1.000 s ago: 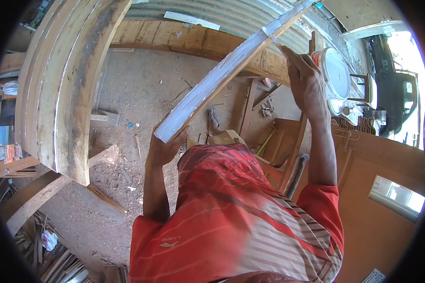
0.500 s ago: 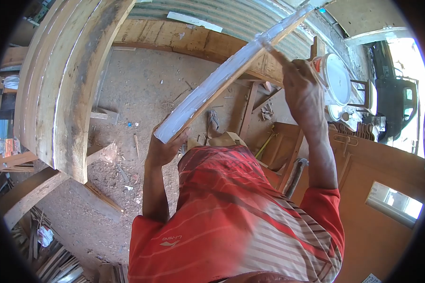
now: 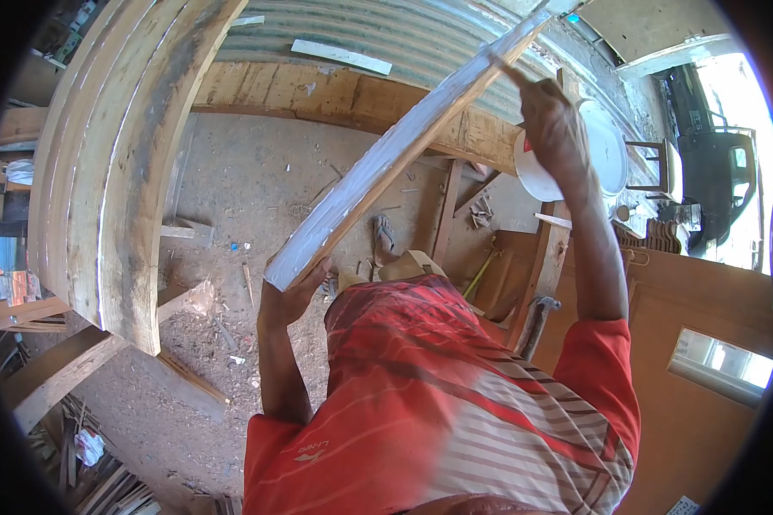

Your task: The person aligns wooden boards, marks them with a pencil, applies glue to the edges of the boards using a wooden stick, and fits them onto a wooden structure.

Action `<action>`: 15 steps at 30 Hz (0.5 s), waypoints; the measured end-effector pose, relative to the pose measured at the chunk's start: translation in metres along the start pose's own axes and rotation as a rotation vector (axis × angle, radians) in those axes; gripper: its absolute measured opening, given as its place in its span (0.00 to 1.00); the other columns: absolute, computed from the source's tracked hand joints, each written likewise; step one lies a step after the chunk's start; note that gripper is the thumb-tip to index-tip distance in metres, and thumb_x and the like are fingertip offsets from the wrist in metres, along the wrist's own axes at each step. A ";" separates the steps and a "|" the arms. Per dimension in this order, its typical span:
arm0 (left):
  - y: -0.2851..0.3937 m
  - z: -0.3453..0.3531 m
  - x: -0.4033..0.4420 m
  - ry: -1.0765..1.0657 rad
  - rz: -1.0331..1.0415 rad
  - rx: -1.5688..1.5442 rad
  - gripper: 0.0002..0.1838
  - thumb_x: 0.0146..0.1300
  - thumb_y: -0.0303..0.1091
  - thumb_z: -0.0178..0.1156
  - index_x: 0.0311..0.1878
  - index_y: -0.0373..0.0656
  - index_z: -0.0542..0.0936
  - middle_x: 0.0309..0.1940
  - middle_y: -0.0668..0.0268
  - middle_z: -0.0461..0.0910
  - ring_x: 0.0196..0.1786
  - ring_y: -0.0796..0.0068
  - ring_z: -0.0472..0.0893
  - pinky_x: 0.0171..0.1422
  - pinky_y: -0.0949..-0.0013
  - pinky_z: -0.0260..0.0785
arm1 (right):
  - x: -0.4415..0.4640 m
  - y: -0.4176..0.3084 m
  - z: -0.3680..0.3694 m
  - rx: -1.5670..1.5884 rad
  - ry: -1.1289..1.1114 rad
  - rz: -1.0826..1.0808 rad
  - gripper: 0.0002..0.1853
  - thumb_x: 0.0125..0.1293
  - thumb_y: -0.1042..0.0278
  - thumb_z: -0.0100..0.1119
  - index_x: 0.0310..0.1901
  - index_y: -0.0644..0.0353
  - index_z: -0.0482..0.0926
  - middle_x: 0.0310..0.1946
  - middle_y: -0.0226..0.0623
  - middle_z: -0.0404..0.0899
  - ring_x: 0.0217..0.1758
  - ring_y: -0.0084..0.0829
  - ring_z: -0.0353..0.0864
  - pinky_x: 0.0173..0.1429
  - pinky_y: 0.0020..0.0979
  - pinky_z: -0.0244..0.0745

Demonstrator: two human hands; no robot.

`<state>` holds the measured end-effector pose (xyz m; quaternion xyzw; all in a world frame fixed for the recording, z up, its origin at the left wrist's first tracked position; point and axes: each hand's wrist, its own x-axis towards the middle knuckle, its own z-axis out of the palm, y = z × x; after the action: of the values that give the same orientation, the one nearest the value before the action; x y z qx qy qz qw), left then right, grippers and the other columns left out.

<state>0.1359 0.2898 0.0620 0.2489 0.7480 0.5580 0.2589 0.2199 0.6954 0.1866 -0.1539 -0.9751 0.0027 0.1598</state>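
The white-coated board (image 3: 399,142) slants from near left to far right. The left hand (image 3: 296,296) curls its fingers under the near end, presumably to bear the weight and leave the coated face clear. The right hand (image 3: 551,120) is bunched near the far end; whether its fingers grip a slim tool or one extends, I cannot tell. A wooden beam (image 3: 318,96) lies beyond.

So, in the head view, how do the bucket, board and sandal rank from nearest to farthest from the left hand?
From the left hand:
1. Board: held in it.
2. Sandal: to its right, worn on a foot.
3. Bucket: farthest right, partly behind the right hand.
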 end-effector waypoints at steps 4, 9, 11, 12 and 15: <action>-0.001 0.001 -0.001 -0.001 -0.006 0.034 0.17 0.62 0.27 0.69 0.52 0.32 0.82 0.41 0.56 0.86 0.43 0.70 0.86 0.48 0.66 0.78 | 0.020 0.048 0.016 -0.020 0.121 0.042 0.25 0.71 0.77 0.50 0.67 0.44 0.75 0.33 0.48 0.79 0.32 0.46 0.82 0.36 0.46 0.78; 0.000 0.002 -0.001 0.009 -0.061 0.035 0.16 0.62 0.28 0.69 0.52 0.32 0.82 0.42 0.56 0.86 0.43 0.69 0.86 0.48 0.66 0.78 | 0.006 0.021 0.009 0.086 -0.019 0.123 0.22 0.72 0.78 0.52 0.66 0.52 0.77 0.34 0.45 0.80 0.34 0.39 0.83 0.40 0.41 0.80; 0.001 0.003 -0.001 0.020 -0.032 0.027 0.16 0.62 0.28 0.69 0.51 0.32 0.82 0.42 0.56 0.86 0.43 0.69 0.86 0.48 0.66 0.78 | -0.018 -0.003 0.009 0.100 -0.032 -0.060 0.23 0.71 0.80 0.52 0.66 0.53 0.78 0.35 0.41 0.80 0.36 0.35 0.84 0.39 0.39 0.80; 0.000 0.002 0.000 0.010 -0.029 0.047 0.15 0.62 0.29 0.69 0.51 0.32 0.82 0.42 0.56 0.86 0.44 0.69 0.86 0.48 0.66 0.78 | -0.029 -0.031 -0.006 0.200 -0.076 -0.105 0.24 0.70 0.82 0.53 0.66 0.53 0.78 0.36 0.40 0.80 0.37 0.34 0.84 0.40 0.39 0.80; -0.011 -0.002 -0.002 -0.040 -0.025 0.167 0.17 0.63 0.33 0.70 0.51 0.33 0.83 0.43 0.57 0.86 0.44 0.69 0.85 0.49 0.65 0.77 | -0.035 -0.057 -0.027 0.254 -0.120 -0.233 0.25 0.69 0.83 0.53 0.66 0.53 0.78 0.37 0.40 0.80 0.38 0.33 0.83 0.41 0.39 0.80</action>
<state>0.1356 0.2841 0.0524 0.2715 0.7898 0.4852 0.2589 0.2426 0.6291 0.2040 -0.0181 -0.9859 0.1164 0.1186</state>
